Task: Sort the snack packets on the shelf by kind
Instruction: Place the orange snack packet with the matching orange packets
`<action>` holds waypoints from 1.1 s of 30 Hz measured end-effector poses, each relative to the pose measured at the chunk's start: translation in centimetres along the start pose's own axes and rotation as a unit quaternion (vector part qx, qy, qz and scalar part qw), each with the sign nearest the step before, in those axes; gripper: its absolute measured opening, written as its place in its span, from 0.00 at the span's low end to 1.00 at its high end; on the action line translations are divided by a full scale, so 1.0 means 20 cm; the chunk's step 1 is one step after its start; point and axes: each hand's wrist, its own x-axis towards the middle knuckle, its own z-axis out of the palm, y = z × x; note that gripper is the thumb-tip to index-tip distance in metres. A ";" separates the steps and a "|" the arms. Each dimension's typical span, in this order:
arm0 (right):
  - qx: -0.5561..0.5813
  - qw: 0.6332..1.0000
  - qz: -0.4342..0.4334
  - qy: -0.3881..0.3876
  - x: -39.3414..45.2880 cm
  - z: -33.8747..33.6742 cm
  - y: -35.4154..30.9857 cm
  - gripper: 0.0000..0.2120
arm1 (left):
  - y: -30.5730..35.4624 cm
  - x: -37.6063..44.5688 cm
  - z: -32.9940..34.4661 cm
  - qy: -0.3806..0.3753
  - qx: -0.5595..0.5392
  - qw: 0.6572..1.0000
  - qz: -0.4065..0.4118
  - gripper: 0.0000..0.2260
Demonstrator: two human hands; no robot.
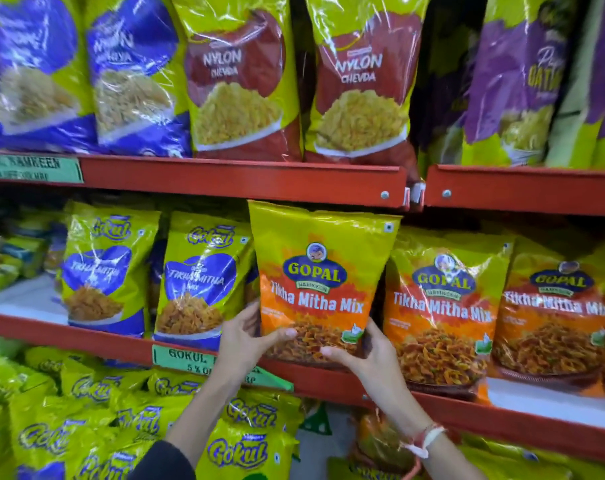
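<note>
Both my hands hold an orange and yellow Gopal Tikha Mitha Mix packet (pixel 320 271) upright at the front of the middle shelf. My left hand (pixel 247 336) grips its lower left corner, my right hand (pixel 358 355) its lower right corner. Two more Gopal Tikha Mitha Mix packets (pixel 443 306) stand to its right. To its left stand two blue and green Gokul Tikha Mitha packets (pixel 197 282).
The red shelf rail (pixel 224 178) above carries blue Gokul packets (pixel 131 71), red Nylon Chevda packets (pixel 359 77) and purple packets (pixel 522 77). Below, several green Gokul packets (pixel 238 448) lie piled. A green price label (pixel 186 358) sits on the middle shelf's edge.
</note>
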 end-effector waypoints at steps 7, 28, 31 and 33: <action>0.022 1.000 -0.017 -0.004 -0.18 -0.12 -0.15 0.32 | 0.20 -0.17 -0.01 -0.029 -0.027 0.999 0.017 0.26; -0.010 0.995 0.010 0.100 -0.55 -1.23 -0.17 0.22 | 0.34 -0.38 1.10 -0.136 -0.071 0.988 -0.007 0.20; -0.010 0.993 0.014 0.117 -0.54 -1.47 -0.09 0.21 | 0.31 -0.40 1.38 -0.143 -0.058 0.988 0.003 0.20; -0.001 0.991 0.021 0.129 -0.54 -1.59 -0.03 0.22 | 0.29 -0.40 1.53 -0.135 -0.043 0.990 -0.003 0.26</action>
